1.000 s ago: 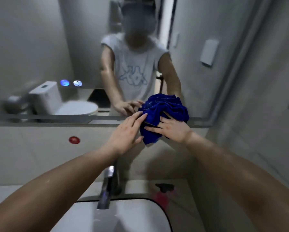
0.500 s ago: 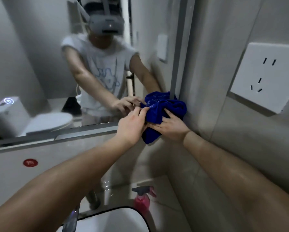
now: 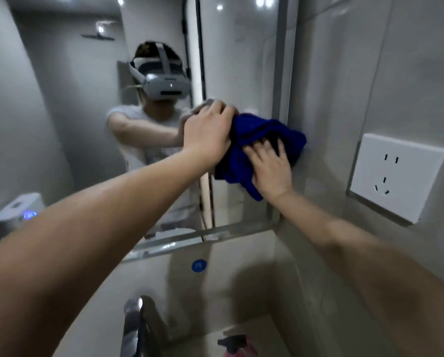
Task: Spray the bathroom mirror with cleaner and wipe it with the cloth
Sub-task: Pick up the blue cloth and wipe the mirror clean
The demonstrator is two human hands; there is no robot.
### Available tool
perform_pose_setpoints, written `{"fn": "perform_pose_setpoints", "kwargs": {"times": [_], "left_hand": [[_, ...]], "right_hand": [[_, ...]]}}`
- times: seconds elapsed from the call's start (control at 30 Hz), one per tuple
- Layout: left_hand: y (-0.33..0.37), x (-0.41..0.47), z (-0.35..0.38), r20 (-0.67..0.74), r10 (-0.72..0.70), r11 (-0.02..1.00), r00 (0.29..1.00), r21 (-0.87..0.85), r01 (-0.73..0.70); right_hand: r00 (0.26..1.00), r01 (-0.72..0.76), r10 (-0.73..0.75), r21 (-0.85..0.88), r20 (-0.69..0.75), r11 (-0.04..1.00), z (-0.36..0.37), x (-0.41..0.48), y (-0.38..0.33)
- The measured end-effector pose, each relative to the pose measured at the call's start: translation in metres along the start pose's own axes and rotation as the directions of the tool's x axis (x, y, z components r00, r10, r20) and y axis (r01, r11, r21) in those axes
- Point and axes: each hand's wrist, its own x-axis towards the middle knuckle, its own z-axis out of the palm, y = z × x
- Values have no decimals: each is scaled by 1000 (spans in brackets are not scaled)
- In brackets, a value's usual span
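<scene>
A bunched blue cloth lies against the mirror near its right edge. My left hand grips the cloth's upper left part with curled fingers. My right hand presses the cloth's lower part flat onto the glass, fingers spread. The pink spray bottle with a black trigger stands on the counter at the bottom, beside the wall; no hand touches it.
A white wall socket sits on the right wall close to my right forearm. The chrome faucet rises at the bottom centre. A blue round sticker marks the tile under the mirror. A toilet tank shows reflected at left.
Both hands and the cloth have moved up the mirror along its right edge. The camera tilted upward. My left hand went from fingertips touching the cloth to gripping it.
</scene>
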Motion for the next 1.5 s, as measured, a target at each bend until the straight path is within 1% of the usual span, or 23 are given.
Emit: {"fn": "perform_pose_setpoints", "kwargs": {"times": [0.03,0.07,0.1,0.13,0.2,0.23,0.3,0.37,0.43,0.53,0.6,0.67,0.73,0.8,0.83,0.9,1.03,1.13,1.23,1.3,1.4,1.5], "left_hand": [[1,19,-11,-46,16,1000,999,18,-16],[2,38,-22,-79,41,999,996,38,-38],[3,55,-30,-99,74,997,992,45,-70],[5,70,-38,-113,109,994,988,35,-106],[7,92,-52,-139,150,987,979,-32,-155],[6,100,-58,-166,152,983,974,-76,-167],[-2,111,-71,-234,127,978,964,-135,-161],[-16,119,-83,-269,90,984,959,-125,-128],[-32,126,-92,-296,78,995,952,-42,-94],[-57,135,-100,-266,49,990,963,137,-13],[-69,141,-103,-226,26,974,974,224,26],[-76,146,-106,-194,38,962,980,273,16],[-80,153,-113,-177,85,947,981,321,-24],[-85,159,-121,-199,119,938,973,343,-45],[-88,161,-125,-219,121,939,968,343,-40],[-98,161,-134,-253,98,943,963,334,-8],[-134,149,-159,-284,69,927,956,374,44],[-163,138,-186,-316,14,917,949,383,114],[-194,126,-211,-364,-53,916,930,354,190],[-216,115,-227,-392,-82,916,916,333,224],[-247,93,-247,-407,-125,910,905,317,268],[-281,69,-269,-408,-132,896,903,341,285]], "right_hand": [[987,-156,159,93,-26,983,-5,16,-3],[953,-291,301,193,-22,937,-10,32,-8],[910,-398,414,283,4,872,-16,49,-14],[866,-471,499,361,18,805,-22,66,-21],[791,-543,612,455,-6,706,-34,99,-31],[760,-573,650,465,-6,675,-41,116,-33],[722,-623,692,443,9,645,-52,148,-30],[684,-645,729,448,-23,620,-60,177,-21],[664,-633,744,476,-73,611,-66,203,-7],[676,-612,731,484,-91,625,-79,236,11],[688,-594,718,487,-104,640,-89,257,22],[720,-556,682,479,-130,679,-98,277,34],[786,-483,600,458,-148,746,-110,300,51],[840,-423,527,448,-132,787,-125,323,67],[852,-413,510,449,-116,793,-133,332,72],[851,-419,516,458,-103,784,-142,348,68],[817,-437,552,444,-168,782,-143,366,25],[848,-388,499,429,-181,816,-155,382,-11],[919,-239,340,402,-201,884,-170,407,-50],[957,-116,211,408,-196,906,-181,421,-81],[977,16,72,405,-201,914,-193,438,-135],[976,117,-34,383,-217,916,-197,449,-200]]}}
